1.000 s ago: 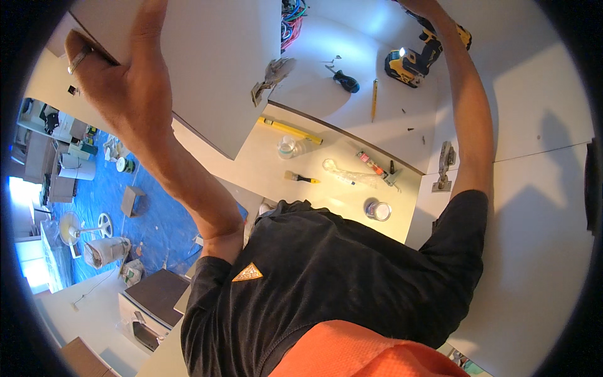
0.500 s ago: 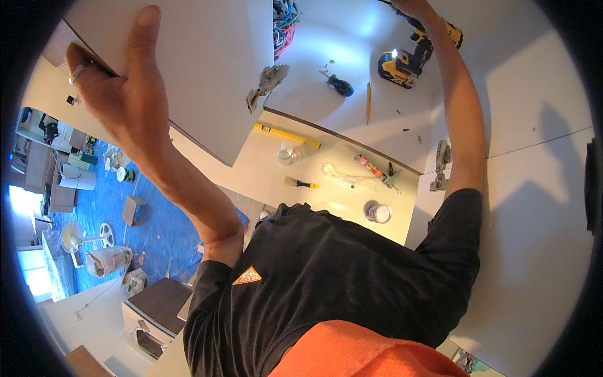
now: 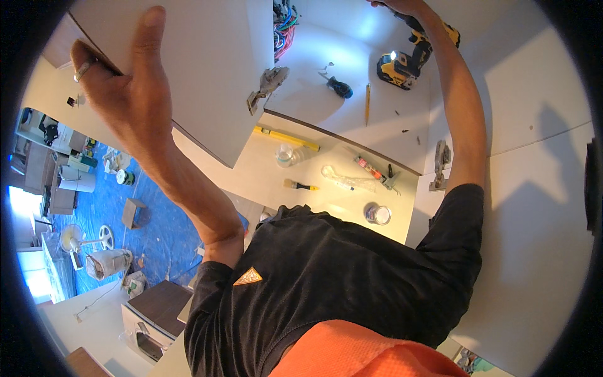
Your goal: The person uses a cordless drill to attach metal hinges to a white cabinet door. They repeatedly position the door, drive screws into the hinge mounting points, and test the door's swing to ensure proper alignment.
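My left hand (image 3: 129,94) is closed round the edge of a white cabinet door (image 3: 207,69) at the upper left, thumb flat on its face and fingers wrapped behind; a ring shows on one finger. At the top edge, my right hand (image 3: 408,5) reaches into the cabinet, its fingers largely cut off by the frame. Just below it is a yellow and black cordless drill (image 3: 397,70), partly covered by my right forearm, its light shining. A dark screwdriver (image 3: 340,87) and a pencil (image 3: 368,103) lie on the cabinet board. Metal hinges (image 3: 269,85) stick out at the door's edge.
Below the cabinet, a surface holds a yellow level (image 3: 286,138), a clear jar (image 3: 287,154), a paintbrush (image 3: 301,185), a caulking gun (image 3: 372,168) and a can (image 3: 378,213). Colored wires (image 3: 284,28) hang at the top. Blue sheeting (image 3: 160,232) covers the floor at left, near a fan (image 3: 72,237).
My right hand has shifted slightly left, showing more of its fingers at the top edge. My left hand has moved slightly right and keeps its hold on the door.
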A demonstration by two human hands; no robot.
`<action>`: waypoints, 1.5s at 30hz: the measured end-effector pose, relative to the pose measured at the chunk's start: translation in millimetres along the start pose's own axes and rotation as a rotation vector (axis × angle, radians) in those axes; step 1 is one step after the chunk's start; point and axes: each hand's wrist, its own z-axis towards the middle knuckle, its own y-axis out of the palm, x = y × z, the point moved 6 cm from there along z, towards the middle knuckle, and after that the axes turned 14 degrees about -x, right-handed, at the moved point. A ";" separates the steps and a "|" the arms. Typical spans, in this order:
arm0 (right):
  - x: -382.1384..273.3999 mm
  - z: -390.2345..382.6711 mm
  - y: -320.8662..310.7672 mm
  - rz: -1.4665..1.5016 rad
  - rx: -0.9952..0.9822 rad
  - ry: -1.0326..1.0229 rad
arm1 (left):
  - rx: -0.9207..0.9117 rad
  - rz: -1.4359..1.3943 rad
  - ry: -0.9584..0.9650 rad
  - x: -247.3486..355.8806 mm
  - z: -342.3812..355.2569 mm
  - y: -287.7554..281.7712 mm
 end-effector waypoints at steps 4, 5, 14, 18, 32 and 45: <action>0.5 6.2 -3.1 -0.060 -0.040 -0.050 | 0.009 0.001 0.011 3.1 -1.6 0.2; -0.7 7.3 -3.6 -0.103 -0.072 -0.067 | 0.008 -0.019 0.018 3.5 -1.6 0.4; -8.6 -7.9 -13.5 -0.562 0.261 -0.146 | 0.004 -0.031 0.061 3.6 0.4 -0.5; -30.5 -42.8 4.7 -0.064 0.492 -0.280 | 0.001 0.056 0.093 5.4 0.3 -3.1; -118.8 -14.0 288.3 1.047 0.242 -0.547 | -0.049 0.141 0.043 7.2 0.9 -1.1; -105.9 -74.0 255.8 0.942 0.592 -0.312 | -0.022 0.146 0.034 18.5 -4.0 5.1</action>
